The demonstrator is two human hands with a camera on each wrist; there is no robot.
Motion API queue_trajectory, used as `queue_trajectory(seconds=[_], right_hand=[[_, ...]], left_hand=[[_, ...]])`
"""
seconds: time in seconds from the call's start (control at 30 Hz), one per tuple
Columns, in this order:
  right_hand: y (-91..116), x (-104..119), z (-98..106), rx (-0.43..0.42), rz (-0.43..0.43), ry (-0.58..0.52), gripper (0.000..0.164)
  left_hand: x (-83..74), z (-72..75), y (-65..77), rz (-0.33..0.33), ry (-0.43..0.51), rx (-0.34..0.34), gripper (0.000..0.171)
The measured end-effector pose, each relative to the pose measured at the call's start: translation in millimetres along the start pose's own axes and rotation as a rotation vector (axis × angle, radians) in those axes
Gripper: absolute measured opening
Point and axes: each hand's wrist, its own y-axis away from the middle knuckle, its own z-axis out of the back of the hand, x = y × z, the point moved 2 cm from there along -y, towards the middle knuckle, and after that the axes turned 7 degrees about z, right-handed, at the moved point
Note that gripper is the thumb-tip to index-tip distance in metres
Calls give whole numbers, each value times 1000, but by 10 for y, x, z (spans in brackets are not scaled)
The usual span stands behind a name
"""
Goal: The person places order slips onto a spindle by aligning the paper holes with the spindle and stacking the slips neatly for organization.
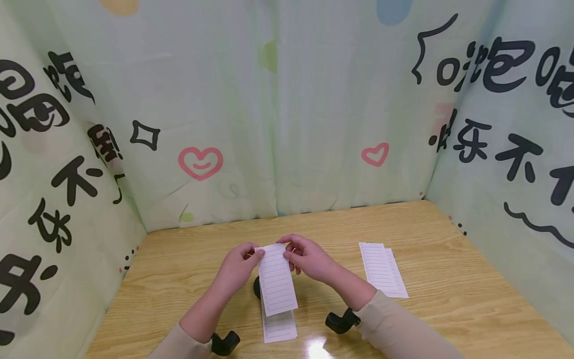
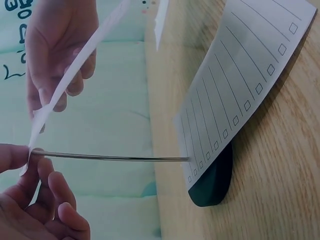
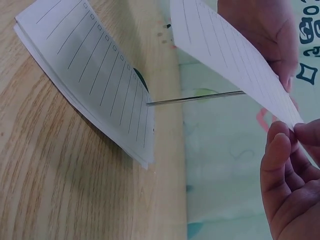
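Note:
Pinched by its upper corners between both hands is a white lined slip of paper. My left hand grips the left corner with thumb and fingers; my right hand grips the right one. Below it stands a paper spike with a thin metal rod and a dark round base. Lined slips with checkboxes are threaded low on the rod, tilted over the base. The rod's upper end meets the held slip near its top edge; whether it pierces the paper I cannot tell.
To the right on the wooden table lie overlapping lined slips. Printed curtains enclose the back and both sides. Black wrist-worn devices sit under both forearms.

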Motion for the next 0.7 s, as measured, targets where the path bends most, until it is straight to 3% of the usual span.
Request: queue_trajectory(seconds=[0.23, 0.5, 0.7], right_hand=[[7, -5, 3, -1, -14, 9, 27], [12, -19, -17, -1, -40, 2, 27], [20, -51, -48, 13, -55, 11, 26]], left_hand=[[41, -8, -3, 31, 46, 14, 26], [52, -8, -5, 23, 40, -12, 23], [99, -32, -17, 43, 15, 5, 21]])
